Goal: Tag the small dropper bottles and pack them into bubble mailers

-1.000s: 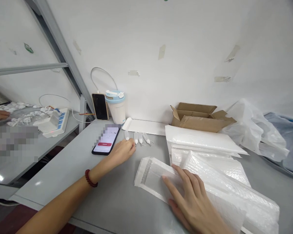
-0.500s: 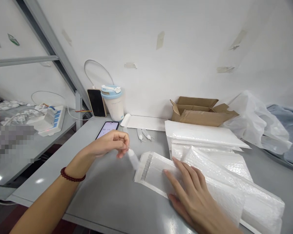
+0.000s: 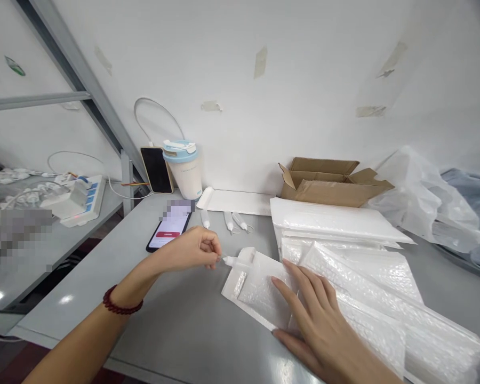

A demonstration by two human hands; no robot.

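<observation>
My left hand [image 3: 202, 248] pinches the thin end of a small clear tube with a white tip [image 3: 239, 262]. The tube's body lies over the flap and mouth of a white bubble mailer [image 3: 260, 290], partly inside as far as I can see. On top of that mailer rests my right hand [image 3: 314, 306], fingers stretched out and apart, thumb by the near edge. Several similar small tubes [image 3: 229, 221] with white tips and thin cords lie farther back on the grey table [image 3: 176, 330].
More bubble mailers [image 3: 336, 221] are piled at right. Behind them stand an open cardboard box [image 3: 332, 189] and a plastic bag [image 3: 420, 197]. At left are a phone [image 3: 170, 226], a second phone [image 3: 157, 169] and a lidded cup [image 3: 184, 170]. A flat white mailer [image 3: 240, 201] lies along the wall.
My left hand has moved right and slightly down, bringing the tube from beside the mailer onto its mouth. The mailer's mouth gapes more. My right hand stays on the mailer.
</observation>
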